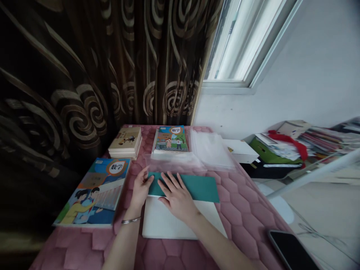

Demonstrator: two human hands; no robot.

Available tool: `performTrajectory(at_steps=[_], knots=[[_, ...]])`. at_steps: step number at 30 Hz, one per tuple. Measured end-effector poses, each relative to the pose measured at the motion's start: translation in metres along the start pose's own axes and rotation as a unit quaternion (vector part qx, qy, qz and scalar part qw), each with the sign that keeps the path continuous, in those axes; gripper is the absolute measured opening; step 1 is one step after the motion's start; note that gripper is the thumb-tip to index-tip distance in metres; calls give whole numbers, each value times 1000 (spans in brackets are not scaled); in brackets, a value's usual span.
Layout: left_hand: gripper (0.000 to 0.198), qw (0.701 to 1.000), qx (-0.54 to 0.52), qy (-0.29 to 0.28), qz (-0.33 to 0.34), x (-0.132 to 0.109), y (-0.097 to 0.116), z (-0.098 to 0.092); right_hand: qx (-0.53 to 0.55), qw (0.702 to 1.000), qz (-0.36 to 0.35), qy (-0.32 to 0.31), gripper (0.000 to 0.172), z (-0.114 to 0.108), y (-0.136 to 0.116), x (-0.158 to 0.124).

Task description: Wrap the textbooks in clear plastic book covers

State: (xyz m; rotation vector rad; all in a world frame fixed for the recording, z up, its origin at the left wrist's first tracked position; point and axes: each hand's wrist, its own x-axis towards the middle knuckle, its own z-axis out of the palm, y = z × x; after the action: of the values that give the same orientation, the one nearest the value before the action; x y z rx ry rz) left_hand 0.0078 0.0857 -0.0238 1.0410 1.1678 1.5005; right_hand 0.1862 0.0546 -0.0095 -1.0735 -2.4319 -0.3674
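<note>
An open book lies in front of me, with a blank white page [171,219] nearest me and a narrow green cover panel [204,187] across its far side. Clear plastic film [177,164] spreads just beyond the green panel. At the panel's left edge, my left hand [142,189] is closed, its thumb on the green surface; the fingers behind are partly hidden. My right hand [178,197] rests flat over the panel and the white page, fingers spread.
A textbook [97,195] lies at left, stacked books [126,142] behind it. Another textbook [171,139] sits at the back beside clear plastic covers [212,150] and a white box [241,150]. A phone [291,251] lies at the right edge of the pink quilted tabletop [242,202].
</note>
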Motion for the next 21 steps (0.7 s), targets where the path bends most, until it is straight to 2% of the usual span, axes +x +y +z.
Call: performTrajectory(at_steps=[2, 4, 7, 10, 13, 16, 19, 21], knots=[[64, 1000, 3, 8, 10, 2, 0, -1, -1, 1000, 6, 5, 47, -11, 8, -1], [62, 1000, 5, 22, 20, 3, 1, 0, -13, 998, 51, 27, 42, -22, 20, -7], [61, 999, 11, 37, 30, 4, 2, 1, -30, 982, 165, 84, 39, -33, 44, -22], [61, 998, 20, 54, 36, 5, 1, 1, 7, 948, 282, 150, 52, -30, 74, -38], [64, 997, 31, 68, 33, 5, 0, 1, 137, 902, 370, 174, 74, -13, 104, -49], [66, 996, 43, 70, 30, 5, 0, 0, 328, 835, 415, 150, 79, 5, 123, -51], [66, 996, 46, 70, 27, 4, 2, -1, 453, 752, 457, 141, 83, 12, 129, -48], [65, 996, 45, 72, 26, 4, 2, -1, 475, 720, 480, 161, 88, 10, 128, -44]])
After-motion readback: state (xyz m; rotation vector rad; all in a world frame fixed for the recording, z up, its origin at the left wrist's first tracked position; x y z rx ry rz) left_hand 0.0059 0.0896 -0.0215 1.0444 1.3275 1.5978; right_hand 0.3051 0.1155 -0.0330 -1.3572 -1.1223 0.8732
